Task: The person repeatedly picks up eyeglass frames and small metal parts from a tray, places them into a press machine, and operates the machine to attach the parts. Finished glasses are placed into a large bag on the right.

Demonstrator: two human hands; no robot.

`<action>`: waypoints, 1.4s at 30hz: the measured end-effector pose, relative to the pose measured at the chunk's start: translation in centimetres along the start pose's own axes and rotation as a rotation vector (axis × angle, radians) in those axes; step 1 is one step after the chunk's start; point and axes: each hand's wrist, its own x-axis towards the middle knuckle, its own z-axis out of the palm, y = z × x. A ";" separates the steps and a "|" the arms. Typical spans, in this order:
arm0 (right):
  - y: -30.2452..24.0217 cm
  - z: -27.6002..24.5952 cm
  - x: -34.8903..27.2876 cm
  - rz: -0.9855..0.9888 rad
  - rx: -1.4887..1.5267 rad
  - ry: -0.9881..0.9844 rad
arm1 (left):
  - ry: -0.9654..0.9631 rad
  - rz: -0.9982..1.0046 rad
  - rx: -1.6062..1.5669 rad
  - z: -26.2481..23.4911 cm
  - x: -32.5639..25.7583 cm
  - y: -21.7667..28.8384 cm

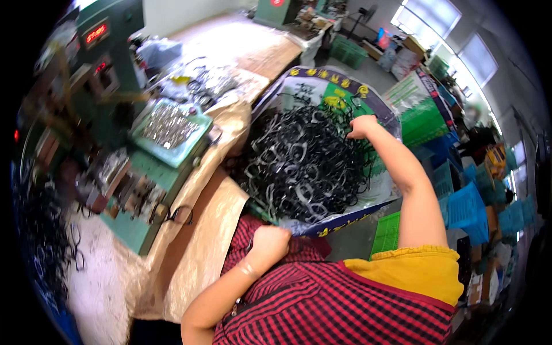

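Observation:
A large heap of black eyeglass frames fills a lined carton in front of me. My right hand reaches out to the far right side of this heap, fingers curled down at its edge. Whatever is between those fingers is too small to make out. Close to my body, by the carton's near edge, my left hand is closed like a fist over my red and black checked apron. A small dark bit shows beside it, but what the fingers hold is hidden.
To the left stands a green machine bearing a tray of small metal parts. One eyeglass frame hangs at its edge. Brown paper covers the bench side. More frames lie far left; blue crates stand right.

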 end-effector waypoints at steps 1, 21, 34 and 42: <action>0.1 -0.2 -0.7 0.003 0.013 -0.033 | -0.009 -0.021 -0.044 -0.4 0.1 -0.3; 6.3 10.5 5.0 0.965 1.429 0.515 | -0.433 0.095 -0.226 -5.6 12.0 -1.6; 19.0 5.6 10.7 0.899 0.976 0.570 | -0.344 0.304 -0.525 -4.0 20.4 4.7; -9.3 -10.3 5.9 -0.573 0.462 0.640 | -0.478 0.293 -0.351 -0.9 17.4 3.3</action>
